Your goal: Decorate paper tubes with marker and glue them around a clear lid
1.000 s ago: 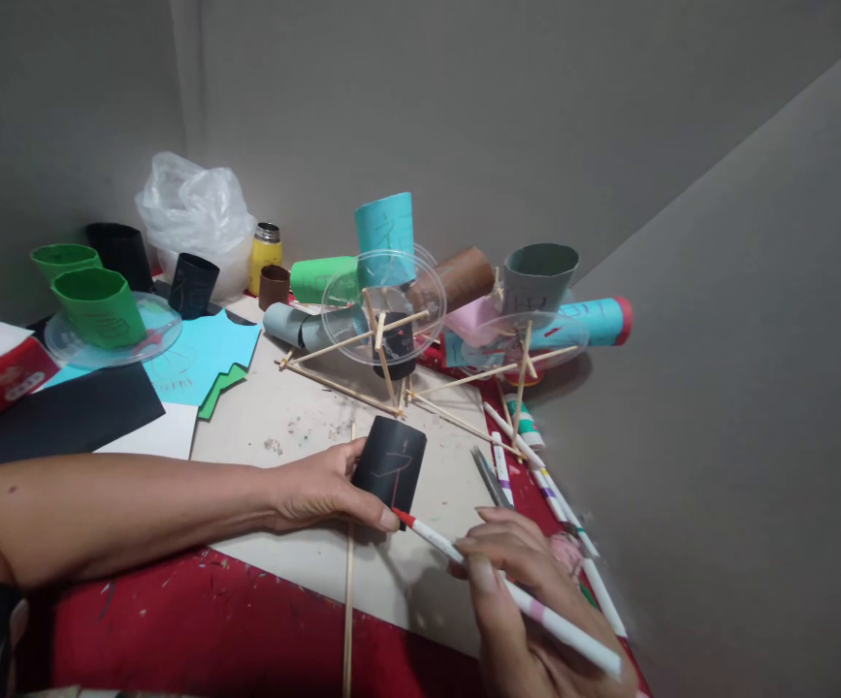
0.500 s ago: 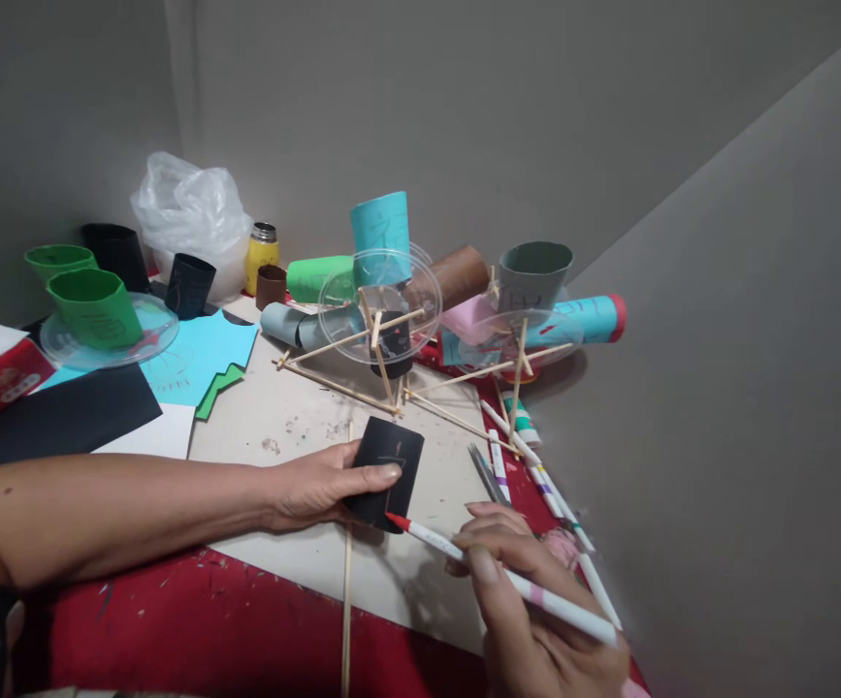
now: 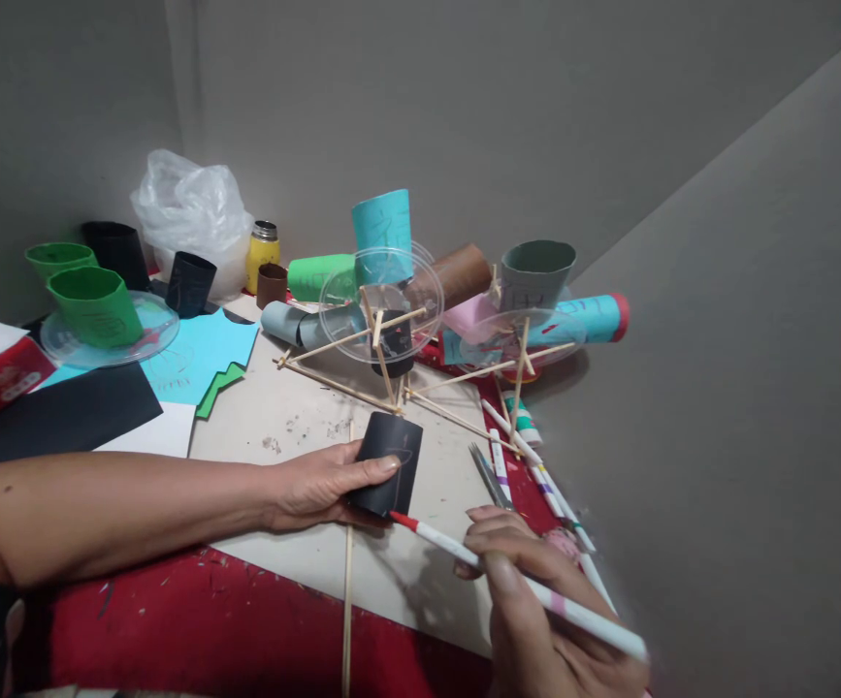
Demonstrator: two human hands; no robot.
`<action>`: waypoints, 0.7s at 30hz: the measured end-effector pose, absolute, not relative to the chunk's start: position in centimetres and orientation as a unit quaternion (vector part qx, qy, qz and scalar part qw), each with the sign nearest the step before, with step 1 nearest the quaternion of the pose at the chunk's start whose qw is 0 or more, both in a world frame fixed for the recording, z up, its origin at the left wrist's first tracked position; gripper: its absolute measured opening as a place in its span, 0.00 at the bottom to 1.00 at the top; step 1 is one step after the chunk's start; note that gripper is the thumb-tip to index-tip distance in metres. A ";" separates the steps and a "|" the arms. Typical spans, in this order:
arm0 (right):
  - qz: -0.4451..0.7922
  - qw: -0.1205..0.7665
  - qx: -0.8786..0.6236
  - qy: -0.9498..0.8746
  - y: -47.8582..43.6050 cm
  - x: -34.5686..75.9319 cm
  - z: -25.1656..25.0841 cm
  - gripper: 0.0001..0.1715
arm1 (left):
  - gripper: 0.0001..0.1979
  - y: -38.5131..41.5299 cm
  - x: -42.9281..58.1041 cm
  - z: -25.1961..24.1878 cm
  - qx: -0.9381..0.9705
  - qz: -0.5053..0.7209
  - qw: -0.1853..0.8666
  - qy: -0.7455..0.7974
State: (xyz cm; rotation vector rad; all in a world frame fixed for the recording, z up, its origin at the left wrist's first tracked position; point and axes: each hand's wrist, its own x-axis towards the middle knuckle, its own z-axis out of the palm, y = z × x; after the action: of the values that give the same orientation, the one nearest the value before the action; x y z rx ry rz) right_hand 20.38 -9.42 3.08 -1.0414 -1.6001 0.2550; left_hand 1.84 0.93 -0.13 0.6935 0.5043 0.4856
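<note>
My left hand [image 3: 325, 485] grips a black paper tube [image 3: 385, 456], thumb across its front and the other fingers behind. Faint drawn lines show on the tube's face. Between the thumb and fingers of my right hand [image 3: 529, 591] is a white felt-tip marker [image 3: 449, 545] with a red tip. That tip is at the lower edge of the tube; whether it touches I cannot tell. Under the tube, a thin wooden stick [image 3: 347, 611] runs toward me over the board. Scissors [image 3: 491, 475] lie just beyond my right hand.
Stick frames with clear plastic discs [image 3: 333, 330] and paper tubes stand behind my hands. Several markers [image 3: 551, 490] line the right edge. At left are green tubes [image 3: 104, 315], blue paper [image 3: 209, 349] and black paper [image 3: 63, 417]. A plastic bag [image 3: 191, 218] and yellow bottle [image 3: 264, 254] stand further back.
The black tube has turned slightly in my left hand. My right hand and the marker have shifted a little to the right, the tip staying near the tube's lower edge.
</note>
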 end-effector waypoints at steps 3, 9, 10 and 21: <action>0.061 0.636 -0.476 -0.605 -9.5 20.2 2.5 0.08 | 0.37 0.9 1.8 -0.1 0.329 0.218 0.887 0.241; 0.033 0.669 -0.524 -0.527 -8.7 20.2 1.8 0.11 | 0.40 1.0 1.6 -0.5 0.353 0.169 0.896 0.212; 0.038 0.660 -0.535 -0.527 -8.4 20.3 1.8 0.12 | 0.40 1.0 1.6 -0.6 0.359 0.158 0.897 0.203; 0.136 0.532 -0.574 -0.607 -6.7 21.4 1.6 0.11 | 0.38 0.9 1.4 -0.5 0.368 0.108 0.913 0.140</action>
State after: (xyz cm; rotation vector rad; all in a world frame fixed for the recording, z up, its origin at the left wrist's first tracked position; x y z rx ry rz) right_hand 21.39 -6.73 1.58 -1.3690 -1.4480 0.3244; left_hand 1.35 0.86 -0.49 0.7588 0.2887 0.2223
